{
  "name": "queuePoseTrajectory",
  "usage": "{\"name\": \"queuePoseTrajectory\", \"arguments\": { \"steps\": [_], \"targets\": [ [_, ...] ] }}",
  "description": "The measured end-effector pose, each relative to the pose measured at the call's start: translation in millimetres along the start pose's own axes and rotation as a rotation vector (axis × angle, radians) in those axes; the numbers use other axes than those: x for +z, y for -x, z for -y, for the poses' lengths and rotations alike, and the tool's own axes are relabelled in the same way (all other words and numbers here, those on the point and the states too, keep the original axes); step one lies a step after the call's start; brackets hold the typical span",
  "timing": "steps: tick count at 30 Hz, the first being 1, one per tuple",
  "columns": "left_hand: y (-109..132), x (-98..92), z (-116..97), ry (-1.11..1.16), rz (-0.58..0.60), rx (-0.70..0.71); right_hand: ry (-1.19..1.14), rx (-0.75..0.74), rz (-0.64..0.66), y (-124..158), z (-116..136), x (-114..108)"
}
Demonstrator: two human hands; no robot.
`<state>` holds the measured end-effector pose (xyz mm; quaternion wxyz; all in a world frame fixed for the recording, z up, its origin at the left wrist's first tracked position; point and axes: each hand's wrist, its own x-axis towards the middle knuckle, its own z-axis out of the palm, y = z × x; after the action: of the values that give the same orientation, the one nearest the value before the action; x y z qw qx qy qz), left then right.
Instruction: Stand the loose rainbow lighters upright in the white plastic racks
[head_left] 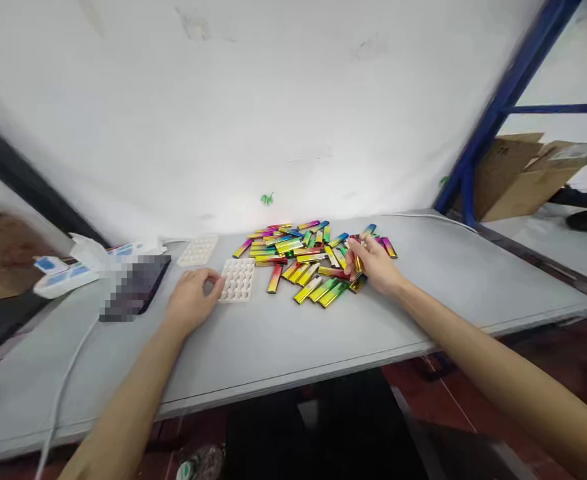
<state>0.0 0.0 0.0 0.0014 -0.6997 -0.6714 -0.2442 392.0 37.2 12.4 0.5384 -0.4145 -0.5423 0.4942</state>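
Coloured sticks (298,257) heaped by bench (273,340) far edge; right hand (373,263) pinching one, left hand (193,300) slack against white tray (238,280).

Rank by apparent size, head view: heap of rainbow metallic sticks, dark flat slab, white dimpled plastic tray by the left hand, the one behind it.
1. heap of rainbow metallic sticks
2. dark flat slab
3. Unranked: near white dimpled plastic tray and far white dimpled plastic tray look alike; nearness may explain any difference.
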Motion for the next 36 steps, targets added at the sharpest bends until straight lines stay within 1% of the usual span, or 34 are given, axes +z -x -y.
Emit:
{"name": "queuePoseTrajectory", "arguments": {
  "steps": [5, 9, 16, 28, 36],
  "targets": [
    [-0.7, -0.4, 2.6, -0.003, -0.011, 0.016, -0.074, 0.072, -0.041, -0.3, 2.5, -2.8],
    [0.0, 0.8, 2.9, 0.006, -0.028, 0.018, -0.144, 0.115, -0.006, -0.1, 6.3, -5.7],
    [-0.3, 1.3, 1.6, 0.008, -0.029, -0.001, -0.116, 0.125, 0.047, 1.8, 6.3, -7.6],
    [-0.2, -0.1, -1.0, 0.011, -0.033, 0.009, -0.092, 0.117, 0.042, 0.2, 4.1, -9.0],
    [0.0, -0.1, -0.9, 0.012, -0.030, 0.003, -0.103, 0.144, 0.045, -0.3, 3.2, -8.5]
  ]
}}
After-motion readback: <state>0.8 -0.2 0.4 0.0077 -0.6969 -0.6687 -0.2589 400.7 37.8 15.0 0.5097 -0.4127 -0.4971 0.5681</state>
